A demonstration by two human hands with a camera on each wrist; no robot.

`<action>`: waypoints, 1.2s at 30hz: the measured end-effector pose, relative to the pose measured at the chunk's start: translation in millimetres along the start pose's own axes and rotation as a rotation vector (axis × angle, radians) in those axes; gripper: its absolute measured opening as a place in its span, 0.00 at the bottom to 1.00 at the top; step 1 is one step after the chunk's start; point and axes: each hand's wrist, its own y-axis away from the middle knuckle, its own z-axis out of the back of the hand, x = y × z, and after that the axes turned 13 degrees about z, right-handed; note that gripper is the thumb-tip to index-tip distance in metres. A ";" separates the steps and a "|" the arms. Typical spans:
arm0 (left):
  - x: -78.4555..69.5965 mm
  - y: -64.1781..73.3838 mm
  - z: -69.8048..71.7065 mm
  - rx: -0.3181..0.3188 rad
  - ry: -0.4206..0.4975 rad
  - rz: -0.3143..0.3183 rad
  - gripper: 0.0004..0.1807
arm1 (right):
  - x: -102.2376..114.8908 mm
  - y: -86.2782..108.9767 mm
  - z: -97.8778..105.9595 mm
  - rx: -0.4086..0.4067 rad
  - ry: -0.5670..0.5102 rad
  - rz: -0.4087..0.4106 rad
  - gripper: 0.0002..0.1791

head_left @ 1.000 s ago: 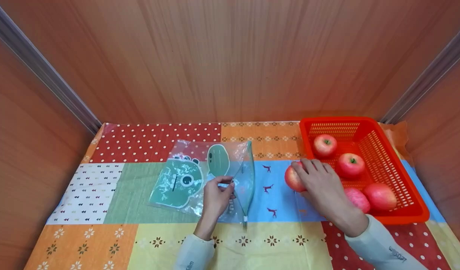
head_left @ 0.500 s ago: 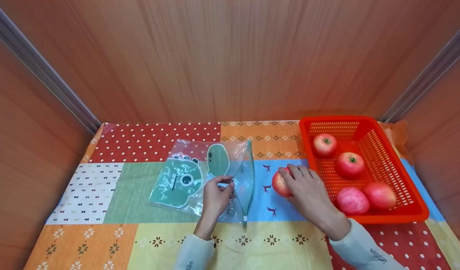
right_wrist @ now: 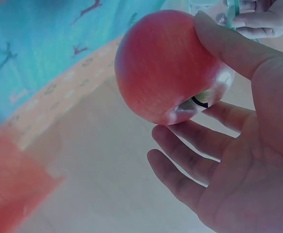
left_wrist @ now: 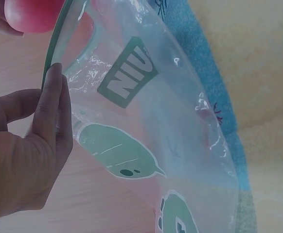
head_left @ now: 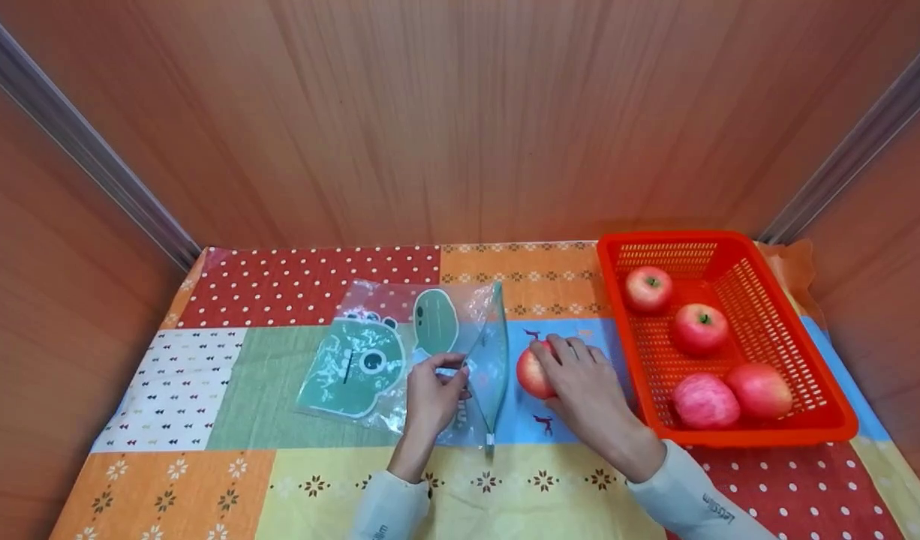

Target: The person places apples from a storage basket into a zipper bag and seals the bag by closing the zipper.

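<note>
A clear zip bag (head_left: 437, 319) with green cartoon prints lies on the patchwork cloth, its green-edged mouth facing right and held apart. My left hand (head_left: 434, 394) pinches one edge of that mouth between thumb and fingers; the left wrist view shows the fingers (left_wrist: 51, 104) at the green strip. Just right of the mouth, my right hand (head_left: 587, 386) grips a red apple (head_left: 535, 370). In the right wrist view the thumb lies along one side of the apple (right_wrist: 166, 68) and fingers support the other, with its stem end toward the palm.
At the right stands a red plastic basket (head_left: 843, 420) with several apples, among them a striped pink one (head_left: 705, 401) near its front. A white slider (head_left: 490, 437) sits at the near end of the bag's zip. Wood-grain panels (head_left: 460, 120) enclose the back and sides.
My right hand has carried the apple leftward, from over the basket's left rim to beside the bag's mouth. The left hand and bag have stayed in place.
</note>
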 end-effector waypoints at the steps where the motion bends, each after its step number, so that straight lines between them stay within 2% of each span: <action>1: 0.3 0.1 -0.2 0.000 -0.002 0.004 0.12 | 1.4 -1.0 -1.5 0.002 -0.012 -0.003 0.43; 7: 1.4 -0.9 -0.8 0.001 -0.011 0.013 0.12 | 8.9 -7.0 -8.7 0.014 -0.065 -0.018 0.46; 17: 2.1 -1.7 -1.9 0.007 -0.010 0.017 0.12 | 16.4 -14.6 -20.8 0.037 -0.096 -0.020 0.46; 24: 2.6 -1.1 -1.3 0.020 0.011 0.015 0.13 | 19.2 -18.3 -34.0 -0.047 -0.054 0.007 0.44; 36: 4.1 -1.2 -1.1 0.023 0.026 0.005 0.12 | 23.2 -29.4 -45.9 -0.087 -0.096 -0.013 0.43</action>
